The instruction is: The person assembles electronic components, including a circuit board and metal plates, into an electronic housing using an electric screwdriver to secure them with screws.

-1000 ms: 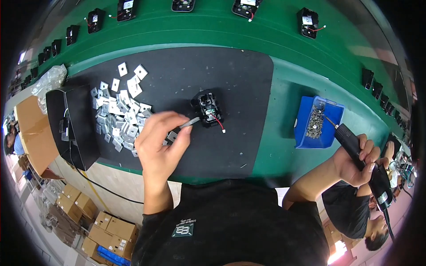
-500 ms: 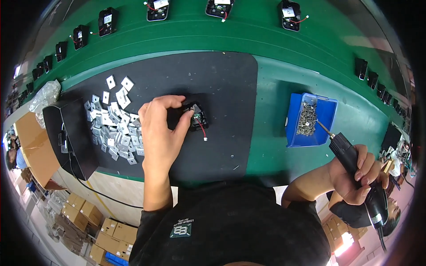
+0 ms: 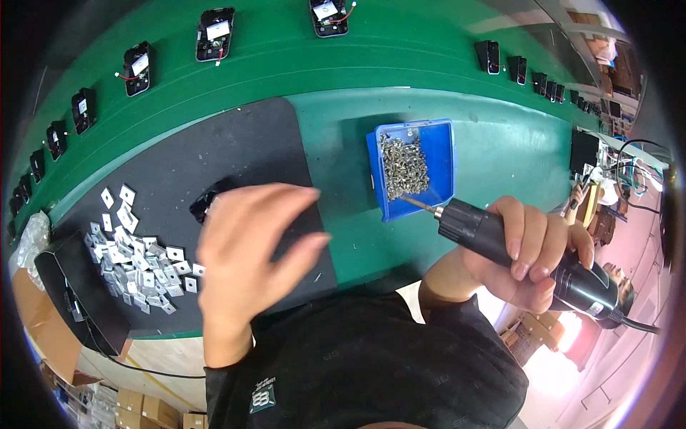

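My right hand (image 3: 525, 247) is wrapped round a black electric screwdriver (image 3: 471, 227). The bit points left, its tip at the near edge of a blue bin (image 3: 444, 161) that holds a heap of small screws (image 3: 406, 168). Above the black mat (image 3: 250, 139) is my left hand (image 3: 246, 247), thumb and fingers apart, with nothing in it. Behind that hand, a small black device housing (image 3: 203, 206) lies on the mat, mostly hidden. Left of it, square metal plates with centre holes (image 3: 143, 268) lie in a loose pile.
Black housings with red wires (image 3: 216, 32) stand in a row along the green far strip (image 3: 271, 64). A black box (image 3: 86, 293) with a cable is at the left, beside clear plastic wrap (image 3: 32, 239) and a cardboard box (image 3: 36, 322). Another person shows at the right edge.
My left hand has let go of the black housing and opened. The screwdriver tip has moved from over the screws to the bin's near edge. The whole view has turned to the right.
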The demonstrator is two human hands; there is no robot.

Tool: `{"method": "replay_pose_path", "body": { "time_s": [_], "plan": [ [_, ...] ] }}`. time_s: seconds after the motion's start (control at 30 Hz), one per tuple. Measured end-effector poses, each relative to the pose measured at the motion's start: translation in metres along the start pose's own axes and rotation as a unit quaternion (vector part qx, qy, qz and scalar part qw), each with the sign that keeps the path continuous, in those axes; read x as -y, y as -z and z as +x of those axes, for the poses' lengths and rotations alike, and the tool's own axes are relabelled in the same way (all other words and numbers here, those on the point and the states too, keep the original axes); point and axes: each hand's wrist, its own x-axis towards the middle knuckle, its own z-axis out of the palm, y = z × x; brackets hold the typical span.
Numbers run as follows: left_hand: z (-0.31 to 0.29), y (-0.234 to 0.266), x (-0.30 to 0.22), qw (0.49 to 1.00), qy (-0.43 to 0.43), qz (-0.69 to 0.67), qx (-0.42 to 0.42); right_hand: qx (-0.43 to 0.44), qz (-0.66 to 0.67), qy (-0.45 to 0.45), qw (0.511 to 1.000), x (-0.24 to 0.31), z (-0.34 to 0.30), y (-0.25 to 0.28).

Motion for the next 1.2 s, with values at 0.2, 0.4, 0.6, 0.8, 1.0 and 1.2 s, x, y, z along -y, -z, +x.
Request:
{"method": "replay_pose_path", "body": {
  "time_s": [0.2,0.4,0.6,0.8,1.0,1.2],
  "plan": [
    [0.018,-0.049,-0.019,0.996,-0.031,-0.071,0.040,-0.045,0.026,0.018,0.998,0.000,0.002,-0.021],
    [0.016,-0.052,-0.017,0.988,-0.065,-0.142,0.004,0.002,0.072,0.013,0.997,-0.002,0.003,-0.024],
    [0.004,-0.042,-0.010,0.979,-0.096,-0.172,-0.052,0.094,0.089,-0.014,0.992,-0.004,0.006,-0.027],
    [-0.013,-0.032,-0.004,0.976,-0.087,-0.182,-0.086,0.081,0.142,-0.014,0.986,-0.017,0.002,-0.045],
    [-0.017,-0.018,-0.001,0.975,-0.100,-0.176,-0.089,0.130,0.128,-0.019,0.983,-0.018,0.001,-0.048],
    [-0.023,-0.010,0.002,0.975,-0.116,-0.171,-0.077,0.138,0.157,-0.028,0.978,-0.023,-0.003,-0.051]
  ]
}}
